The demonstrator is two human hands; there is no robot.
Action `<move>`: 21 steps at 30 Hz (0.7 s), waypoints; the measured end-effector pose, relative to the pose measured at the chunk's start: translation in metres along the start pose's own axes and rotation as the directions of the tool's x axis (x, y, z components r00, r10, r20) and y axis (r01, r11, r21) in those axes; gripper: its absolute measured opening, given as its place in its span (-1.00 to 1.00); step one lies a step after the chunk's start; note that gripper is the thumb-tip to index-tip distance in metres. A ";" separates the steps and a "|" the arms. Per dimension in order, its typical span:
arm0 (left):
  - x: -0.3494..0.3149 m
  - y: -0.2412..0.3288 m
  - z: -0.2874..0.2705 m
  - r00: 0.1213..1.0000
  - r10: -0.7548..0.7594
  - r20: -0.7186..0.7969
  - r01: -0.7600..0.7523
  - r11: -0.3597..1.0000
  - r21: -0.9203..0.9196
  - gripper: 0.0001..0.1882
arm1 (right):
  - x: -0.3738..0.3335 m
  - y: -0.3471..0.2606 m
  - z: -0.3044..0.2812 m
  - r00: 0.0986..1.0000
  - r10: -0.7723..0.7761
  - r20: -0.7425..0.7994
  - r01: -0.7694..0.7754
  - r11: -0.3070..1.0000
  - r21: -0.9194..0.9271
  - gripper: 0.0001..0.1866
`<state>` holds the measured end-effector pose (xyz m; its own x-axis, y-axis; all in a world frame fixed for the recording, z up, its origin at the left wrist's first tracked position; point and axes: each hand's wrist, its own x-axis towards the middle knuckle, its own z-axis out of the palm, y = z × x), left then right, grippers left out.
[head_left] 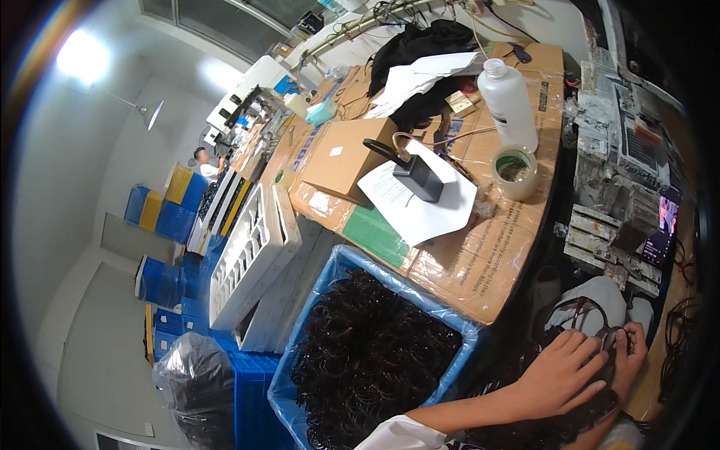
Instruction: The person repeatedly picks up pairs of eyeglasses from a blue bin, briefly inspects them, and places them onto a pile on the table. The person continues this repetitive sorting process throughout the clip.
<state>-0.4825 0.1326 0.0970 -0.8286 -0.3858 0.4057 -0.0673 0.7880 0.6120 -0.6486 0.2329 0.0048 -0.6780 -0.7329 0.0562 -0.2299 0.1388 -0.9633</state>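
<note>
At the lower right, my left hand [559, 375] reaches across from a white sleeve, its fingers bent onto a thin dark curved piece that looks like an eyeglass frame [587, 301]. Close beside it, my right hand [630, 352] pinches the same piece between thumb and fingers. Behind the frame is a pale rounded object [604, 300] whose kind I cannot make out. Dark, glossy, thin curved pieces [367, 352] fill a bin with a blue plastic liner [279, 386], to the left of my hands. More such dark pieces lie under my forearms, partly hidden.
Cardboard covers the table [480, 277], holding a white bottle [508, 101], a tape roll [516, 172], a black box-shaped device [418, 178] and paper [375, 187]. A lit phone [664, 225] stands by grimy blocks [592, 236] at right. White trays [251, 247] lean left; a person [206, 165] is far back.
</note>
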 end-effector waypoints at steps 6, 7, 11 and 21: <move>-0.001 -0.003 -0.002 1.000 0.004 -0.018 -0.004 1.000 -0.026 -0.64 | -0.002 0.004 0.000 1.000 0.012 0.016 -0.012 0.998 0.056 -0.88; -0.001 -0.003 -0.002 1.000 0.003 -0.013 -0.004 1.000 -0.027 -0.64 | -0.002 0.004 0.000 1.000 0.013 0.019 -0.014 0.998 0.062 -0.88; -0.001 -0.002 -0.001 0.999 0.007 -0.032 -0.008 1.000 -0.029 -0.65 | -0.002 0.005 0.000 1.000 -0.001 0.012 0.001 0.999 0.054 -0.88; -0.001 -0.002 -0.001 1.000 -0.005 -0.019 0.005 1.000 -0.031 -0.65 | -0.002 0.004 0.000 1.000 0.003 0.016 -0.004 0.998 0.056 -0.86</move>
<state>-0.4812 0.1305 0.0961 -0.8177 -0.3989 0.4151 -0.0537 0.7708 0.6348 -0.6475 0.2348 0.0011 -0.6673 -0.7431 0.0491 -0.1880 0.1043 -0.9766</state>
